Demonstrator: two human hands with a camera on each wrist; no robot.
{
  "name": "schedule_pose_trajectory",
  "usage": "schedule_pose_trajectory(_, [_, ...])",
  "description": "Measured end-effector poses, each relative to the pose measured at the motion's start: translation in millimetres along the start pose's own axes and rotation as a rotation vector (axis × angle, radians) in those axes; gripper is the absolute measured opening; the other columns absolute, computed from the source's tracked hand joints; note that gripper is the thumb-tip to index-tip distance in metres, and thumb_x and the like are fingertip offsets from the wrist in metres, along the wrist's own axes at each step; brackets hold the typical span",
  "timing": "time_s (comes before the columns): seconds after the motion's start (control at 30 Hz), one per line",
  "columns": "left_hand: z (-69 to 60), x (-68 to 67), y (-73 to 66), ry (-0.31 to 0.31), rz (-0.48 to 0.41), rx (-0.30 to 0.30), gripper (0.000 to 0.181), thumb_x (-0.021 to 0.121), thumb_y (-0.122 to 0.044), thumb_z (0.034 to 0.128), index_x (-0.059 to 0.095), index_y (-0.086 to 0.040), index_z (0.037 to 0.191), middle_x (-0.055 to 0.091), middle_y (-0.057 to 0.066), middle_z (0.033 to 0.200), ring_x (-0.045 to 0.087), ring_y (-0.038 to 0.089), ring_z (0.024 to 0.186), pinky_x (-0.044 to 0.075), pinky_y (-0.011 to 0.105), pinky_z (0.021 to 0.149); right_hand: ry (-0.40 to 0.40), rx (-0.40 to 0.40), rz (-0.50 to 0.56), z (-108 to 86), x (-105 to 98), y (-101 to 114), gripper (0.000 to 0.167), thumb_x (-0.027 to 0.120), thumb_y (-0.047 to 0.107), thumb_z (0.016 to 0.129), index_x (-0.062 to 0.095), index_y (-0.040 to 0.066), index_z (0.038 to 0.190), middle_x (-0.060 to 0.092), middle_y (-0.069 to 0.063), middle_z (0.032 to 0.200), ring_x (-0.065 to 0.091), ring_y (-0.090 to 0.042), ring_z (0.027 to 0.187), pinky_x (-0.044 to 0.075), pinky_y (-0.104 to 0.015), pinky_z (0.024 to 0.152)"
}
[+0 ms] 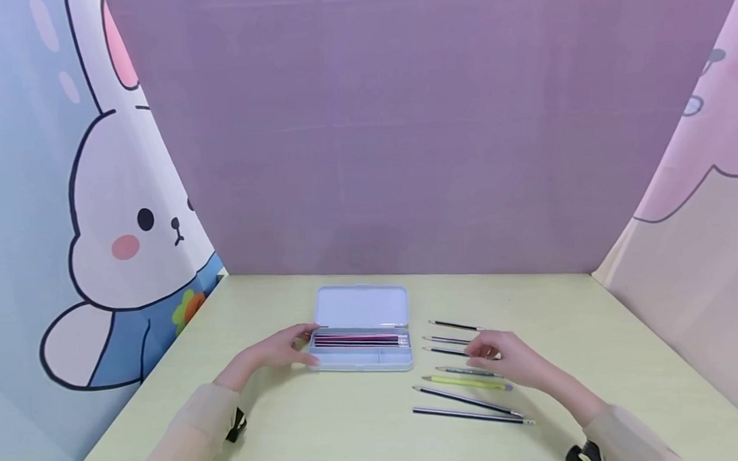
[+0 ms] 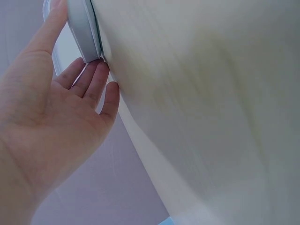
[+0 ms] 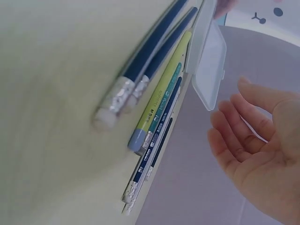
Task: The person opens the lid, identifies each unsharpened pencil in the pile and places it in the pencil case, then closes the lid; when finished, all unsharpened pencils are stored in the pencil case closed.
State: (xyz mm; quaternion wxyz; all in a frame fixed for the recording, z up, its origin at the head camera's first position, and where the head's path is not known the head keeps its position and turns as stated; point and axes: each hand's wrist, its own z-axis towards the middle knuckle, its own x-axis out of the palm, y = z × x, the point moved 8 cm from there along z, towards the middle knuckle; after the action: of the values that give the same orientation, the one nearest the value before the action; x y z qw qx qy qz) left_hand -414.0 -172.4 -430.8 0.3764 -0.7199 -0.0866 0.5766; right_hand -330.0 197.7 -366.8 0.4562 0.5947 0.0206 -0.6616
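A white pencil case (image 1: 349,367) lies on the table with its lid (image 1: 362,305) raised at the back. Several pencils (image 1: 357,340), some dark red, lie in its long compartment. My left hand (image 1: 280,347) holds the case's left end, thumb at the front corner and fingers toward the back. In the left wrist view, the case's end (image 2: 80,28) sits between thumb and fingers. Right of the case, my right hand (image 1: 512,360) hovers over a spread of pencils, fingers bent. The right wrist view shows nothing in that hand (image 3: 262,140).
Near the right hand lie a yellow-green pencil (image 1: 466,382), a teal pencil (image 3: 166,96) and several dark pencils, including a striped one (image 1: 467,415) nearest me. Their eraser ends point right. A purple panel (image 1: 402,134) stands behind the table (image 1: 327,429), with patterned curtains at both sides.
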Motion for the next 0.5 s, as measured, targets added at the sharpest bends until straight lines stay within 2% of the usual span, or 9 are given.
schedule_pose_trajectory(0.23, [1.8, 0.8, 3.2, 0.000, 0.005, 0.001, 0.081, 0.076, -0.039, 0.0761, 0.039, -0.006, 0.141, 0.047, 0.013, 0.137, 0.045, 0.030, 0.123, 0.032, 0.054, 0.107, 0.013, -0.011, 0.016, -11.8, 5, 3, 0.018, 0.067, 0.017, 0.086, 0.065, 0.002, 0.097, 0.064, 0.005, 0.084, 0.056, 0.001, 0.074, 0.052, -0.021, 0.066])
schedule_pose_trajectory(0.5, [2.4, 0.8, 3.0, 0.006, 0.011, 0.003, 0.081, 0.076, -0.039, 0.0764, 0.039, -0.006, 0.141, 0.046, 0.014, 0.138, 0.045, 0.031, 0.123, 0.033, 0.054, 0.106, 0.068, -0.001, 0.039, -20.9, 15, 7, 0.015, 0.067, 0.016, 0.086, 0.066, 0.005, 0.096, 0.064, 0.007, 0.082, 0.054, 0.003, 0.073, 0.051, -0.019, 0.063])
